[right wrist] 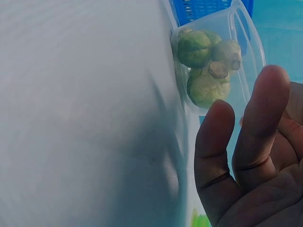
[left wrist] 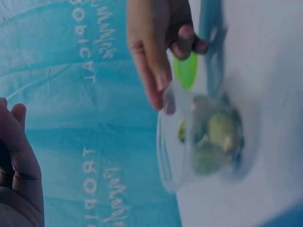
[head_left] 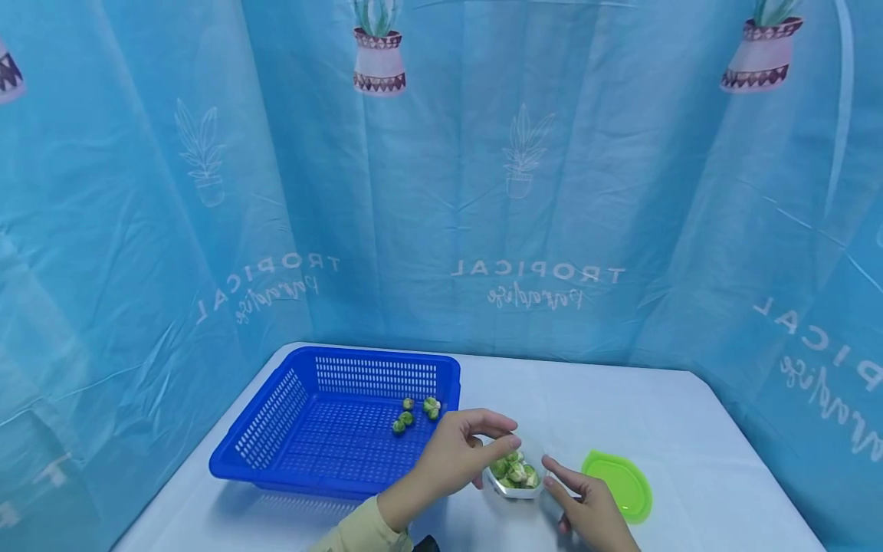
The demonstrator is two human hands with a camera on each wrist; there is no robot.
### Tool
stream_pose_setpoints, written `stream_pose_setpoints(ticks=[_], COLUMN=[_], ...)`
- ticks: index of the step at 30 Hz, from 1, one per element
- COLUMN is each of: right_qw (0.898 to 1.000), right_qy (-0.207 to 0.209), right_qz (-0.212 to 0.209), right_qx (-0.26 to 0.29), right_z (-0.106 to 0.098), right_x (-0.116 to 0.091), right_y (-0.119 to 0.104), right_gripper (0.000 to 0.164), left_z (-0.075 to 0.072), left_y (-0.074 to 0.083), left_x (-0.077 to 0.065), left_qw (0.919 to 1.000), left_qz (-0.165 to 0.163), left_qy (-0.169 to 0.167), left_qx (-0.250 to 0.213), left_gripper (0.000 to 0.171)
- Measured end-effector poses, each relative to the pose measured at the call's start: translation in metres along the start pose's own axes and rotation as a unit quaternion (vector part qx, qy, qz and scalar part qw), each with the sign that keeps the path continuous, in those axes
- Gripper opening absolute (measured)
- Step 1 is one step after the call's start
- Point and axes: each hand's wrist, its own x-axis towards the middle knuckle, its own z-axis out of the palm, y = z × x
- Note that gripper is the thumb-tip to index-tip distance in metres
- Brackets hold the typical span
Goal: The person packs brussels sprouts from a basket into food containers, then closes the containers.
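A clear plastic container [head_left: 517, 494] holding several Brussels sprouts [right wrist: 194, 49] stands on the white table. My left hand [head_left: 458, 452] hovers over its left side, fingers bent loosely and thumb apart, with nothing visible between them; in the left wrist view the left fingers [left wrist: 21, 156] show at the edge. On the container's other side is my right hand [head_left: 586, 502], its thumb and forefinger extended right at the wall near the rim. Through the right wrist camera, the right fingers [right wrist: 215, 142] look spread and relaxed beside the container.
A blue perforated basket [head_left: 290, 460] stands at the left with several sprouts [head_left: 407, 418] toward its right end. To the right of the container, a green lid [head_left: 624, 491] lies flat on the table [head_left: 704, 460]. Blue printed curtains [head_left: 441, 192] surround the table.
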Motion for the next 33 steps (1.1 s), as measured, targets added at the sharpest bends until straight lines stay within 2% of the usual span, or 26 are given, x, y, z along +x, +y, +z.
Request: stream_pose_setpoints(ticks=[10, 18, 25, 33], right_qw=[1.000, 1.000, 1.000, 1.000], right_qy=[-0.005, -0.009, -0.007, -0.009], right_qz=[0.000, -0.002, 0.006, 0.006], right_qx=[-0.001, -0.002, -0.003, -0.001], right_z=[0.001, 0.000, 0.001, 0.000], right_x=[0.002, 0.002, 0.004, 0.004], right_y=[0.001, 0.001, 0.004, 0.005], right_gripper=[0.053, 0.053, 0.055, 0.056], left_z=[-0.041, -0.070, -0.086, -0.106], left_y=[0.016, 0.013, 0.009, 0.003], left_x=[0.001, 0.004, 0.008, 0.015], left_qw=[0.9981, 0.9958, 0.9921, 0.9872], left_qz=[-0.011, -0.032, -0.057, -0.051], left_qy=[0.023, 0.049, 0.075, 0.112], left_qx=[0.056, 0.070, 0.083, 0.101], left_gripper=[0.024, 0.028, 0.037, 0.031])
